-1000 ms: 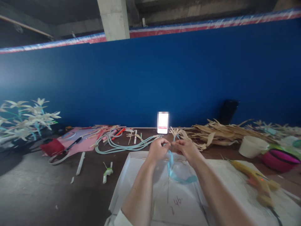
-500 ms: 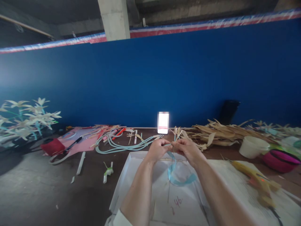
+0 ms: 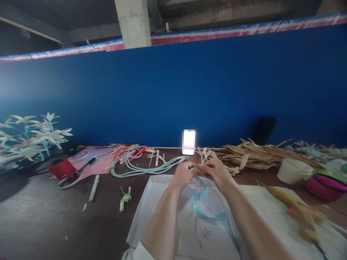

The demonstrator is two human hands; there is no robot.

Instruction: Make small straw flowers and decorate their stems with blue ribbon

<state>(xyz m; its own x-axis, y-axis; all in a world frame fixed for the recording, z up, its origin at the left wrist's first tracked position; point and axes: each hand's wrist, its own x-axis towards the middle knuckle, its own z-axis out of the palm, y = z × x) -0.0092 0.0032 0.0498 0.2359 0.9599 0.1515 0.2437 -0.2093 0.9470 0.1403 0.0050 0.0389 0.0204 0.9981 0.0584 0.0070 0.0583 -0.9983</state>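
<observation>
My left hand (image 3: pixel 185 175) and my right hand (image 3: pixel 214 172) meet above the far edge of a white box lid (image 3: pixel 157 184), fingers pinched close together. A light blue tape strip (image 3: pixel 197 207) runs from the left fingers and curls down over the lid. Between the fingertips of my right hand is a thin stem (image 3: pixel 196 220), whose lower end points toward me. Pale dried petals (image 3: pixel 204 152) show at its upper end, just beyond my fingers. The exact contact of tape and stem is hidden by the fingertips.
A yellow glue gun (image 3: pixel 300 209) lies on white paper at right, near a white cup (image 3: pixel 294 171) and a pink bowl (image 3: pixel 325 186). Dried husks (image 3: pixel 252 155) lie behind. Blue-grey cords (image 3: pixel 143 171), a red tape roll (image 3: pixel 62 168) and pale flowers (image 3: pixel 35 131) are left. A lit phone (image 3: pixel 188 142) stands ahead.
The tape's hanging curl has loosened and shifted slightly lower. Both hands keep nearly the same pinch, and the whole view has moved a little.
</observation>
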